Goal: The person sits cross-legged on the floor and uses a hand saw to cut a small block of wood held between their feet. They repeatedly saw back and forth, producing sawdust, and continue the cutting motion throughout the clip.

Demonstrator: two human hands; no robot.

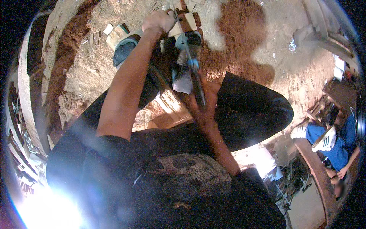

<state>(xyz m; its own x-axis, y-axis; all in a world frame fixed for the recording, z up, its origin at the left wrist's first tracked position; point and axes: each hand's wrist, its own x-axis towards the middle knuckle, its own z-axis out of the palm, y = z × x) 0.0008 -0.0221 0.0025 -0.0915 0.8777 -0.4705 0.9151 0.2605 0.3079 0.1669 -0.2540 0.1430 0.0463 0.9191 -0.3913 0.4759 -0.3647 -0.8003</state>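
My right hand (206, 103) is closed round the dark handle of a long, narrow saw-like tool (196, 76) with a blue band. Its thin grey blade runs away from me, past a small wooden block (187, 22) at the top of the view. At the block's left side my left hand (158, 21) is closed on it, its fingertips mostly hidden. The blade passes between that hand and the block's right part. Just below the block are my grey shoes (125, 50), set apart on the ground. Edge-on and slightly blurred, the blade's exact kind is hard to tell.
Reddish-brown sawdust or soil (242, 34) spreads over the ground at right. Wood offcuts (116, 36) lie by my left shoe. A pale plank (173, 107) lies between my legs. At far right sits another person in blue trousers (335, 147), near a wooden board (314, 171).
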